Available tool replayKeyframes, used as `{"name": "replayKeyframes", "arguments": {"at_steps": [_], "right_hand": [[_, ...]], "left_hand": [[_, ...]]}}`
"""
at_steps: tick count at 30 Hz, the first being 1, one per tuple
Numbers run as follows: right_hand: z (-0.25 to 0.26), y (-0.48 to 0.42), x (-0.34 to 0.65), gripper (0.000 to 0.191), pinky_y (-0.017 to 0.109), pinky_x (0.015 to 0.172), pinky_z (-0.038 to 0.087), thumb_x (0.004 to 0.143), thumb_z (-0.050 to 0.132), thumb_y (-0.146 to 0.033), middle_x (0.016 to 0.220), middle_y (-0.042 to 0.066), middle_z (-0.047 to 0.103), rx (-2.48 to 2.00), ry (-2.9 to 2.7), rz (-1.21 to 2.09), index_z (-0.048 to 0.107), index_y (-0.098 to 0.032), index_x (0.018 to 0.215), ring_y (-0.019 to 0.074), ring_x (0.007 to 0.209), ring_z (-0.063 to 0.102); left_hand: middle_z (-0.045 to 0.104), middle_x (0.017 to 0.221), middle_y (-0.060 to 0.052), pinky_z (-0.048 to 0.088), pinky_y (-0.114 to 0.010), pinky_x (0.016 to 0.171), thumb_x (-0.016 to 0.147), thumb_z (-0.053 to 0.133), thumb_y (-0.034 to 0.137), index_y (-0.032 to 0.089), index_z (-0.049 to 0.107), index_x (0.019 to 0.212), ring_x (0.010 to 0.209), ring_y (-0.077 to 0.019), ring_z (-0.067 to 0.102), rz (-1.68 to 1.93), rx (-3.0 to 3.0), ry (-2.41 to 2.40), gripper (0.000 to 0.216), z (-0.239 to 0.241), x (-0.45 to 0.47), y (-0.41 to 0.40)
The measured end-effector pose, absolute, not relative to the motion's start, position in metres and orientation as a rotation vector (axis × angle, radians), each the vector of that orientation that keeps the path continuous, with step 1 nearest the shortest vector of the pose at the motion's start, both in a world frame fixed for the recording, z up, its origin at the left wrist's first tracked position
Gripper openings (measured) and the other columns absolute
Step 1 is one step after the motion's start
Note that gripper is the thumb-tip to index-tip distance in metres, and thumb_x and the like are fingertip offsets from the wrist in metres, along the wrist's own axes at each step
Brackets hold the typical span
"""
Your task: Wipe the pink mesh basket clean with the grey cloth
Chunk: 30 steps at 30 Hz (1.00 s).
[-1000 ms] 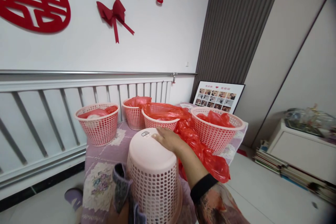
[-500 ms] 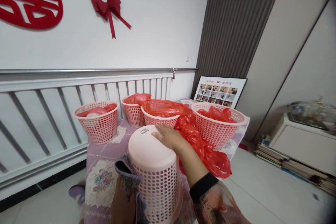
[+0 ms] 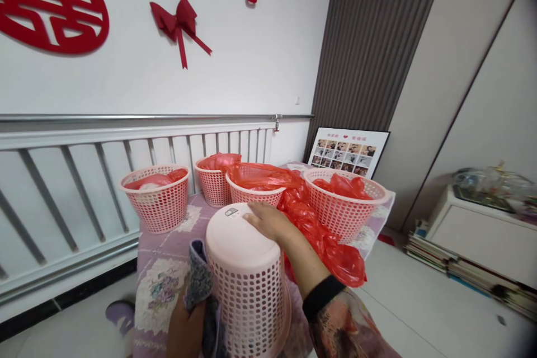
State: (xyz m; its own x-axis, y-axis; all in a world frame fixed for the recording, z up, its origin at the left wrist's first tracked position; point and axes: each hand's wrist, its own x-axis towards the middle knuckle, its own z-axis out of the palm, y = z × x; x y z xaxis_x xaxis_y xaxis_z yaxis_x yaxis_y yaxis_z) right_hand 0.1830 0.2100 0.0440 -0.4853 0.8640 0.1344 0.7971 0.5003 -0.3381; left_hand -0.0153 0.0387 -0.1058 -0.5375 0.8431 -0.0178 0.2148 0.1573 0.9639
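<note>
In the head view a pink plastic basket (image 3: pixel 251 285) stands upside down on the cloth-covered table, its solid base upward and its perforated side toward me. My right hand (image 3: pixel 268 221) holds it at the top, the thumb lying on the base and the other fingers over the far right edge. My left hand (image 3: pixel 184 321), low at the basket's left side, is closed on a grey-purple cloth (image 3: pixel 199 279). The cloth lies against the perforated wall. Most of the left fingers are hidden by the cloth.
Upright pink baskets with red plastic bags stand behind: one at left (image 3: pixel 157 210), two in the middle, one at right (image 3: pixel 342 215). A loose red bag (image 3: pixel 314 235) spreads beside the right basket. A white radiator (image 3: pixel 84 196) runs along the wall.
My left hand and the cloth have shifted slightly along the basket's left side, and the cloth's upper end now points more upward. The right hand stays on the base. The view has tilted slightly.
</note>
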Motion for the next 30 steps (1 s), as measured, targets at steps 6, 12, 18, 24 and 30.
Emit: {"name": "replayKeyframes", "arguments": {"at_steps": [6, 12, 18, 24, 30], "right_hand": [[0.047, 0.209, 0.182, 0.063, 0.041, 0.116, 0.031, 0.099, 0.041, -0.054, 0.154, 0.013, 0.048, -1.39, -2.468, 0.324, 0.049, -0.015, 0.147, 0.0304, 0.144, 0.041], [0.047, 0.209, 0.181, 0.054, 0.038, 0.113, 0.035, 0.1, 0.042, -0.047, 0.149, 0.012, 0.054, -1.387, -2.451, 0.304, 0.053, -0.017, 0.144, 0.0275, 0.138, 0.047], [0.049, 0.207, 0.179, 0.063, 0.043, 0.115, 0.033, 0.099, 0.041, -0.053, 0.152, 0.015, 0.049, -1.423, -2.459, 0.317, 0.049, -0.013, 0.147, 0.0323, 0.143, 0.041], [0.055, 0.203, 0.177, 0.063, 0.041, 0.119, 0.028, 0.101, 0.04, -0.051, 0.154, 0.015, 0.047, -1.455, -2.471, 0.332, 0.047, -0.01, 0.149, 0.0306, 0.146, 0.037], [0.056, 0.204, 0.177, 0.062, 0.04, 0.119, 0.028, 0.1, 0.041, -0.05, 0.154, 0.015, 0.048, -1.447, -2.473, 0.339, 0.048, -0.01, 0.148, 0.0299, 0.144, 0.039]], "left_hand": [[0.059, 0.143, -0.009, 0.036, -0.046, 0.118, 0.081, 0.055, 0.037, 0.021, 0.058, 0.132, 0.138, -0.0283, 0.049, 1.703, 1.458, 1.702, 0.054, -0.024, -0.006, 0.057], [0.063, 0.139, -0.011, 0.032, -0.044, 0.12, 0.078, 0.053, 0.028, 0.016, 0.062, 0.128, 0.134, -0.0258, 0.052, 1.489, 1.834, 1.627, 0.053, 0.008, -0.024, 0.108], [0.075, 0.113, -0.013, 0.045, -0.049, 0.106, 0.08, 0.054, 0.04, 0.013, 0.07, 0.109, 0.113, -0.0313, 0.065, 1.231, 1.565, 1.677, 0.043, 0.037, -0.047, 0.153], [0.077, 0.113, -0.01, 0.048, -0.041, 0.104, 0.081, 0.056, 0.05, 0.014, 0.069, 0.113, 0.114, -0.0283, 0.067, 1.246, 1.425, 1.553, 0.05, 0.007, -0.069, 0.183], [0.077, 0.113, -0.012, 0.051, -0.04, 0.102, 0.082, 0.049, 0.044, 0.016, 0.071, 0.108, 0.117, -0.0292, 0.067, 1.237, 1.263, 1.577, 0.044, -0.07, -0.068, 0.148]]}}
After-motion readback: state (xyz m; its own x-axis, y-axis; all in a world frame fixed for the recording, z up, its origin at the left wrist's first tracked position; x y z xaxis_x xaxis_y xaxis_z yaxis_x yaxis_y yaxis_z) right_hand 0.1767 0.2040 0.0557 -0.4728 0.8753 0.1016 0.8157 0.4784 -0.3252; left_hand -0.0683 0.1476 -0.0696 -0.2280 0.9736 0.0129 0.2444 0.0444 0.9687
